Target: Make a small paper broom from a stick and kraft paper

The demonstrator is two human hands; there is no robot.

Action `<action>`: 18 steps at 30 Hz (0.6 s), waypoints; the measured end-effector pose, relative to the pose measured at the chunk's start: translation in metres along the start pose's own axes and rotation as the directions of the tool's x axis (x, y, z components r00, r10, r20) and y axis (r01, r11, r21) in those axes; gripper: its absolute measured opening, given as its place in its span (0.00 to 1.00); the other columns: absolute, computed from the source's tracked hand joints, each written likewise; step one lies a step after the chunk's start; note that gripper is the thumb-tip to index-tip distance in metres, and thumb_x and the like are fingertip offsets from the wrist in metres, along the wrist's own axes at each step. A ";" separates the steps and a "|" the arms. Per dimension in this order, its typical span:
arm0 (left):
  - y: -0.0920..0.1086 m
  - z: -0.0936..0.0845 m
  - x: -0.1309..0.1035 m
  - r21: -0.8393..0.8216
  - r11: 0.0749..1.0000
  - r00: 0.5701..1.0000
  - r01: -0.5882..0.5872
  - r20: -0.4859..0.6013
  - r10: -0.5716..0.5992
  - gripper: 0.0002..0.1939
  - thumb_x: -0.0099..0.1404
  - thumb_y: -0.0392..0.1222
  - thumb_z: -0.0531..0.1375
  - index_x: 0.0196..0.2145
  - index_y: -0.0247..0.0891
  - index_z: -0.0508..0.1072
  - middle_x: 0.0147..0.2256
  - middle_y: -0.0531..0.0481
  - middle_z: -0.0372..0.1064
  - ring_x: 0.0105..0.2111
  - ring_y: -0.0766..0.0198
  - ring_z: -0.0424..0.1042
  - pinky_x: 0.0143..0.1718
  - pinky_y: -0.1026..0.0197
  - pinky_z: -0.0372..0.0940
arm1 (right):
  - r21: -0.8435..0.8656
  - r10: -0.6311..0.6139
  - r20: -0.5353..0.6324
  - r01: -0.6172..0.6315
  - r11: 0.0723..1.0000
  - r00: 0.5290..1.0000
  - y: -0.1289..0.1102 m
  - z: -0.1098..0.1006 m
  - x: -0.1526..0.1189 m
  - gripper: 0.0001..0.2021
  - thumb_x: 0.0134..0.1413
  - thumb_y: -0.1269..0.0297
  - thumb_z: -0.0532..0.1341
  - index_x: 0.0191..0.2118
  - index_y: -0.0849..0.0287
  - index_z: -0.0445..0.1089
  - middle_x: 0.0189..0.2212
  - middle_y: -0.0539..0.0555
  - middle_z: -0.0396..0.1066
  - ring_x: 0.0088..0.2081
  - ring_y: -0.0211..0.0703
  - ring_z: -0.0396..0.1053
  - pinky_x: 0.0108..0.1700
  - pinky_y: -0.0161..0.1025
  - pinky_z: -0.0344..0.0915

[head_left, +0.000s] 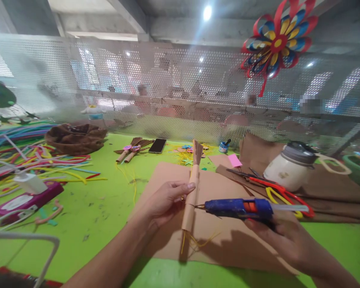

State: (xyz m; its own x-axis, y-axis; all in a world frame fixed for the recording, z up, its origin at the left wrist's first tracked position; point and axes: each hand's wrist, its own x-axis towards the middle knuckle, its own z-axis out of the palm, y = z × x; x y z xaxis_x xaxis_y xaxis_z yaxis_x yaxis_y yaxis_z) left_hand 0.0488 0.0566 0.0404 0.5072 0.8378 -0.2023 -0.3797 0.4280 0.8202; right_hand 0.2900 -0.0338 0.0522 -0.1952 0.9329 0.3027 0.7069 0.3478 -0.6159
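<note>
My left hand (171,200) grips a rolled brown paper tube (192,192) between thumb and fingers, near its middle. The tube stands nearly upright in the view, with a fringed, fanned-out top and yellow string (201,241) trailing from its lower end. In my right hand (282,234) is a blue hot glue gun (238,209), with a clear glue stick poking out of its back. Its metal nozzle points left and meets or nearly touches the tube's right side. Beneath both hands lies a sheet of brown paper (159,180).
Two similar fringed paper rolls (129,154) and a phone (157,146) lie farther back. At right are scissors (283,194), a white jar (289,168) and folded brown material (333,196). Fuzzy craft sticks (33,156), a brown cloth basket (75,138) and a purple power strip (27,203) sit left.
</note>
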 end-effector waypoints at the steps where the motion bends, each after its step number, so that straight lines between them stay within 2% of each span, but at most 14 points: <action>1: 0.000 0.000 0.000 -0.003 1.000 1.000 0.002 0.000 -0.002 0.12 0.48 0.38 0.69 0.29 0.27 0.77 0.26 0.47 0.71 0.26 0.69 0.68 0.31 0.67 0.63 | 0.009 0.016 -0.022 -0.016 1.000 1.000 -0.001 0.000 0.000 0.17 0.54 0.52 0.55 0.25 0.58 0.72 0.21 0.53 0.71 0.25 0.44 0.69 0.29 0.36 0.67; 6: 0.001 0.001 -0.001 -0.004 1.000 1.000 0.010 -0.025 -0.011 0.14 0.47 0.39 0.70 0.30 0.27 0.77 0.24 0.48 0.71 0.23 0.71 0.66 0.27 0.68 0.61 | -0.034 0.065 -0.109 -0.069 0.997 0.992 0.000 0.002 -0.001 0.15 0.53 0.53 0.56 0.28 0.57 0.74 0.24 0.54 0.73 0.29 0.48 0.70 0.32 0.39 0.68; 11: 0.000 0.000 -0.001 -0.022 1.000 1.000 0.003 0.007 -0.003 0.13 0.48 0.38 0.69 0.30 0.27 0.77 0.26 0.46 0.72 0.25 0.69 0.68 0.30 0.67 0.62 | -0.008 -0.019 0.004 0.019 1.000 1.000 -0.001 -0.001 0.001 0.16 0.55 0.53 0.55 0.27 0.57 0.73 0.23 0.53 0.72 0.26 0.45 0.69 0.29 0.36 0.67; 14: 0.000 -0.001 0.000 -0.017 1.000 1.000 0.003 0.019 -0.003 0.13 0.50 0.38 0.68 0.33 0.27 0.78 0.26 0.46 0.72 0.27 0.68 0.69 0.32 0.67 0.63 | 0.024 0.008 -0.011 -0.008 1.000 1.000 -0.004 -0.001 0.000 0.16 0.55 0.53 0.55 0.25 0.57 0.72 0.23 0.52 0.72 0.26 0.44 0.69 0.28 0.35 0.67; 18: -0.001 -0.001 0.000 -0.012 1.000 1.000 -0.006 0.007 0.006 0.11 0.50 0.38 0.68 0.31 0.27 0.78 0.25 0.47 0.72 0.24 0.70 0.66 0.28 0.68 0.62 | 0.047 0.035 -0.041 -0.033 0.998 0.999 -0.001 0.001 -0.001 0.15 0.53 0.53 0.56 0.27 0.57 0.73 0.24 0.52 0.73 0.28 0.46 0.70 0.30 0.37 0.67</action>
State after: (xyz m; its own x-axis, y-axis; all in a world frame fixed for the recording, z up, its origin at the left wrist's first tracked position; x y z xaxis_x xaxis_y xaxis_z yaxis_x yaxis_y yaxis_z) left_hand 0.0484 0.0568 0.0393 0.5106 0.8378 -0.1934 -0.3920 0.4270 0.8149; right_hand 0.2888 -0.0354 0.0516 -0.1422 0.9398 0.3108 0.6801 0.3209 -0.6592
